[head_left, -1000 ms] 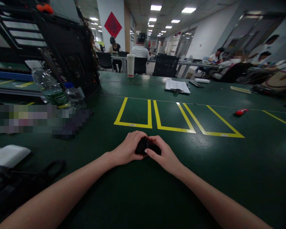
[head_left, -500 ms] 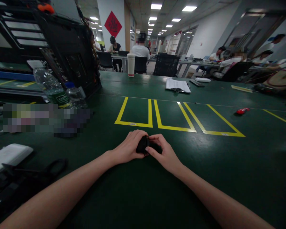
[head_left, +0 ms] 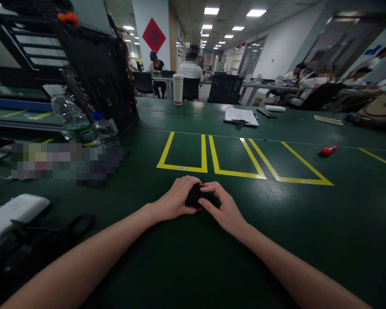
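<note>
A small black box-like object (head_left: pixel 193 198) is between my hands, just above or on the green table; its exact kind is hard to make out. My left hand (head_left: pixel 176 195) wraps round it from the left, with the fingers over its top and the thumb below. From the other side, my right hand (head_left: pixel 221 206) has its thumb and index fingertips at the object's right edge, in a loose pinch. Much of the object is hidden by the left fingers. Beyond both hands lie yellow tape outlines (head_left: pixel 191 168) on the table.
At left are a white power strip-like block (head_left: pixel 22 212), black cables (head_left: pixel 35 244), clear bottles (head_left: pixel 75 118) and a large black frame (head_left: pixel 93 73). Farther off are a white cup (head_left: pixel 178 89), a clipboard (head_left: pixel 241 116) and a red item (head_left: pixel 330 150). People sit at desks behind.
The scene has shifted slightly right in view. My right fingertips have moved a little on the black object's right edge; my left hand keeps its grip.
</note>
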Demonstrator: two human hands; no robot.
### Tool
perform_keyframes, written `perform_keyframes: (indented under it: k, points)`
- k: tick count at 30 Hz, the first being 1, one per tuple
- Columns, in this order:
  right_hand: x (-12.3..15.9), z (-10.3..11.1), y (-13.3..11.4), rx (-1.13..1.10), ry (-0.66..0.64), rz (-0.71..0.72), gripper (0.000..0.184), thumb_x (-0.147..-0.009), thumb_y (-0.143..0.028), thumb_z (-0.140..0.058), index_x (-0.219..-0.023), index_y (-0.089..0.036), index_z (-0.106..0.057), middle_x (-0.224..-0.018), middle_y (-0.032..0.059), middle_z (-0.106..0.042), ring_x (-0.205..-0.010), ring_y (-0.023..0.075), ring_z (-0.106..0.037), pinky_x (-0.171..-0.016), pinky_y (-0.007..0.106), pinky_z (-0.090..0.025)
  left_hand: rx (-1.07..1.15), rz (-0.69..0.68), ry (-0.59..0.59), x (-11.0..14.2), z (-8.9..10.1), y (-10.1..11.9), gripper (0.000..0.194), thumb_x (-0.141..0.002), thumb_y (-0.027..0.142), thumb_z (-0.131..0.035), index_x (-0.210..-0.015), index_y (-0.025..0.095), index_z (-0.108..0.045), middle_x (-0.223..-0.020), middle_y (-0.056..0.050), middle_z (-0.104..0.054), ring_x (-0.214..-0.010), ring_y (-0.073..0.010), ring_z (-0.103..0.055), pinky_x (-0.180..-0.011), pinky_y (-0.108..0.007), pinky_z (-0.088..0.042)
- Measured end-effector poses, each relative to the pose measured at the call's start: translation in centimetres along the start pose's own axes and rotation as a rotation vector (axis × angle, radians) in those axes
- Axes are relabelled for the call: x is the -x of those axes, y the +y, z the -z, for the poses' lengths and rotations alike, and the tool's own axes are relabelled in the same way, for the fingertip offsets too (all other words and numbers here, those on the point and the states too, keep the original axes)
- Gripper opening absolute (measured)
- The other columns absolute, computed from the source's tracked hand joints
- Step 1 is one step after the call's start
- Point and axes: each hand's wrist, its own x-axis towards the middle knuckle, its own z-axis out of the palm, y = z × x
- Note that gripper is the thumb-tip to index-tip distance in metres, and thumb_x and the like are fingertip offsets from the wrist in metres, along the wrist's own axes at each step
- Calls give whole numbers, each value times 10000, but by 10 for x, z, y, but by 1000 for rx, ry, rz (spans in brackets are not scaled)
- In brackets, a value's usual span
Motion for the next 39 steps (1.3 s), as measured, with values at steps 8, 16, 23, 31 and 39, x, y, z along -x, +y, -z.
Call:
perform_keyframes:
  k: [8, 16, 23, 31, 39]
  points:
    - [0, 2, -6, -65, -138, -102, 234, -847, -246, -498, -1077, -222, -463, -1027, 44, -544, -938, 187, -556, -822, 382, -485, 1, 8, -31, 0, 4, 2, 525, -727, 215, -651, -1152, 218, -344, -1115, -66, -451, -1018, -228, -453, -879, -379, -380]
    - [-1, 1, -1, -71, -39, -20, 171, -825, -200, -524, -992, -234, -510, -999, 23, -528, -951, 178, -543, -850, 371, -466, 16, 4, 8, 0, 0, 0, 523, -724, 242, -659, -1148, 224, -352, -1105, -61, -451, -1003, -228, -457, -860, -373, -391]
    - [-1, 2, -4, -49, -106, -116, 253, -846, -246, -493, -1097, -221, -464, -1048, 47, -541, -954, 193, -549, -839, 393, -468, 15, -1, 11, -1, 0, -2, 522, -705, 220, -669, -1129, 220, -366, -1095, -57, -460, -1002, -225, -458, -864, -372, -385]
    - [1, 2, -2, 18, -45, 19, 193, -817, -194, -533, -1005, -234, -515, -1042, 32, -520, -989, 193, -517, -870, 381, -442, 13, -6, 12, 0, 0, -1, 528, -712, 229, -662, -1143, 224, -356, -1100, -61, -459, -1006, -229, -460, -871, -379, -384]
    - [1, 2, -4, -53, -81, -80, 248, -842, -221, -499, -1088, -233, -462, -1059, 40, -528, -990, 189, -534, -863, 391, -464, 38, 12, -30, -1, 5, 4, 513, -733, 241, -646, -1147, 233, -342, -1127, -69, -446, -1033, -238, -462, -882, -400, -384]
